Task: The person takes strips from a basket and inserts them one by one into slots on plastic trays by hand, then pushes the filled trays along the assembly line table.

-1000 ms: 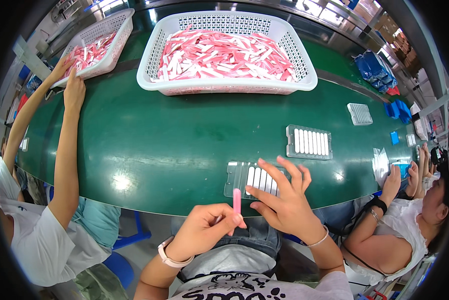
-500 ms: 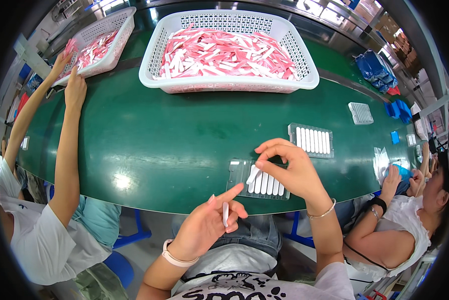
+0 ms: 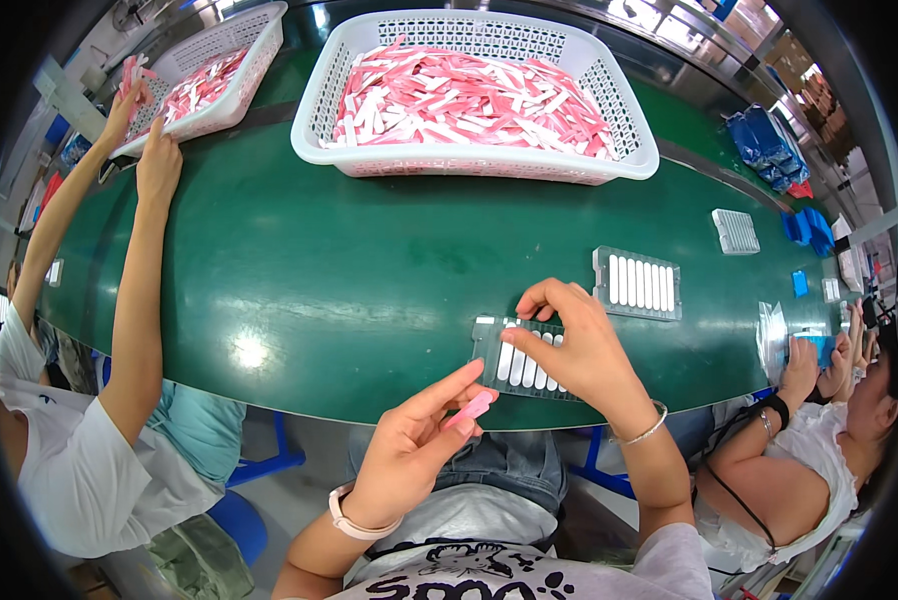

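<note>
My left hand is closed, pinching a small pink strip between thumb and fingers, just left of a clear plastic tray. Several white round-ended strips lie side by side in this tray near the table's front edge. My right hand reaches over it from the right. Its thumb and bent index finger close about the upper end of the leftmost white strip, which lies in line with the others. My right fingers and palm cover the tray's right part.
Another clear tray of white strips lies beyond my right hand. A white basket heaped with pink and white strips stands at the back. One co-worker's arms reach to another basket on the left; another co-worker sits at right.
My right hand has lowered the tilted white strip in line with the others in the tray. In my left hand, the strip has come up to the fingertips, its pink side showing.
</note>
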`<state>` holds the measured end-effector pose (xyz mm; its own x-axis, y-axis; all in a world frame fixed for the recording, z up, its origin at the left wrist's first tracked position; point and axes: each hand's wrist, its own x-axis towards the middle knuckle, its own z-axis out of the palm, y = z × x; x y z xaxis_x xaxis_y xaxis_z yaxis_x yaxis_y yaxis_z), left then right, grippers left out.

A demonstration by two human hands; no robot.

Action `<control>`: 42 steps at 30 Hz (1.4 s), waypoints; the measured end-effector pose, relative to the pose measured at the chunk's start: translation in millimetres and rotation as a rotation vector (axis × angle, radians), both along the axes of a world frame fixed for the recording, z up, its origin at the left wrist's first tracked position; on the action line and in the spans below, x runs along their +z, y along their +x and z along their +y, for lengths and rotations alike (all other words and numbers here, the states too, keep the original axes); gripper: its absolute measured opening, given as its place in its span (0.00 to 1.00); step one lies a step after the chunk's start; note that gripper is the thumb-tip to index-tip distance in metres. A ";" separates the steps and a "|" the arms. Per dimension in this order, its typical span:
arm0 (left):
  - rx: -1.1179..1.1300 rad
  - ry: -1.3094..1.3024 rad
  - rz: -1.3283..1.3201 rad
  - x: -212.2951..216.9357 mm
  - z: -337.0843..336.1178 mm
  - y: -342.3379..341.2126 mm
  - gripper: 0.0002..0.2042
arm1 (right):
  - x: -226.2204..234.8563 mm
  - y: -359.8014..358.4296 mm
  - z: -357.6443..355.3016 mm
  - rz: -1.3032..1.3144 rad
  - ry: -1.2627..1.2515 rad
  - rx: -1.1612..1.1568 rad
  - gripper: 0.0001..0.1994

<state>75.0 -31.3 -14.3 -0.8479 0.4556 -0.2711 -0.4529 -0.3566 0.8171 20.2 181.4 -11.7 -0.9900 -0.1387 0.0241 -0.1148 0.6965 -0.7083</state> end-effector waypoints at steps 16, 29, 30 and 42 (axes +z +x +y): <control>0.123 0.054 0.065 -6.1 7.8 3.0 0.16 | 27.4 42.6 -1.7 -0.188 -0.589 0.304 0.15; 0.160 -0.104 -0.146 -0.3 -1.3 -2.9 0.05 | -10.3 45.7 -28.8 0.622 0.325 0.026 0.12; 0.155 -0.101 -0.144 -0.5 -1.7 -4.9 0.05 | -9.8 49.6 -30.2 0.623 0.330 0.022 0.12; -0.084 -1.048 1.069 1.6 4.6 -39.5 0.15 | 6.8 57.4 -19.1 0.300 0.342 0.000 0.15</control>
<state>35.5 -26.7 -12.6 -0.8329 0.5089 0.2175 0.5185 0.5803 0.6280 77.6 162.3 -4.9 -0.9463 -0.1888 0.2625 -0.2800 0.8846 -0.3729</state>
